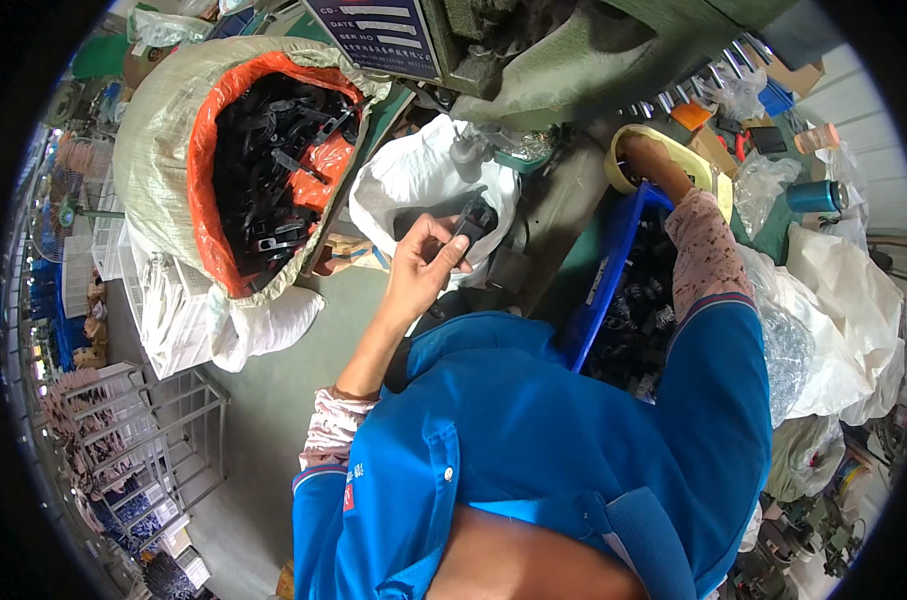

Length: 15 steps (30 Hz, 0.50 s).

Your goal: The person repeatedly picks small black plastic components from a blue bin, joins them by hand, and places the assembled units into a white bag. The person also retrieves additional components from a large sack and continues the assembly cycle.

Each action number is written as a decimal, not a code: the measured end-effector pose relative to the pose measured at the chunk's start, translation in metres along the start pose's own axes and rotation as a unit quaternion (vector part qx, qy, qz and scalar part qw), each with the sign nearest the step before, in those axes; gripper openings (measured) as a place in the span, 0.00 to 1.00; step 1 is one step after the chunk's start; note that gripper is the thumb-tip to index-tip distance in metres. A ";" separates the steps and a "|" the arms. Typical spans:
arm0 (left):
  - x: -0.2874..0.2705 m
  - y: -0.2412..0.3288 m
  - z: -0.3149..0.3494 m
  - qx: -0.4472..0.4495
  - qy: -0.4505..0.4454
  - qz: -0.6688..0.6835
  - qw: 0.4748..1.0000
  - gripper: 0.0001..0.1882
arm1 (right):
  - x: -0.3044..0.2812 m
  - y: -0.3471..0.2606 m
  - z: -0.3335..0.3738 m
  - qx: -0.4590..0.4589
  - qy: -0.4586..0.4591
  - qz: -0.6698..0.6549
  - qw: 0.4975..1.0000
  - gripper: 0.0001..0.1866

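Note:
Between the thumb and fingers of my left hand [425,262] is a small black plastic part [474,219], held over the mouth of a white woven sack [393,180]. My right hand [655,160] reaches into a pale yellow tub [711,180] at the right; its fingers are down inside, and what they touch is hidden. Just below the tub, a blue bin [601,290] holds many dark parts [633,325], partly covered by my right arm. To the left stands a large woven sack with an orange lining [205,170], full of black plastic parts [273,165].
A green machine [583,70] with a dark label plate [378,35] overhangs the far side. Metal rods [693,90], a blue can [815,197] and clear plastic bags [763,190] lie at the right. A white wire rack [153,440] stands on the floor at the left.

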<state>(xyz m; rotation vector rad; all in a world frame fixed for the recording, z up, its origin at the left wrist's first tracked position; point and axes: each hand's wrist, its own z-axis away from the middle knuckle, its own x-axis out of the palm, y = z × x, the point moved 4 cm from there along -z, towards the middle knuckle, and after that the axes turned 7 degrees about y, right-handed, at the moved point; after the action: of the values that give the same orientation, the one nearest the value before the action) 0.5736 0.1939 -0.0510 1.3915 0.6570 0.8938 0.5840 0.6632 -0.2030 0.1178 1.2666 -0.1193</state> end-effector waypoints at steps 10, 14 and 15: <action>-0.002 -0.009 -0.016 0.005 -0.044 0.058 0.997 0.10 | -0.055 0.018 0.055 0.147 0.178 -0.165 0.959 0.10; -0.002 -0.011 -0.024 0.006 -0.076 0.067 0.995 0.10 | -0.111 -0.056 0.095 0.130 0.117 -0.756 0.631 0.15; 0.002 -0.008 -0.027 0.018 -0.096 0.067 0.993 0.09 | -0.124 -0.084 0.107 0.111 0.116 -0.768 0.620 0.16</action>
<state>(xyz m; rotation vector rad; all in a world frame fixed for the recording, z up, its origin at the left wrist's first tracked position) 0.5533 0.2103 -0.0615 1.5453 0.4391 0.8445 0.6354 0.5668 -0.0545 -0.8290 1.2649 -1.8134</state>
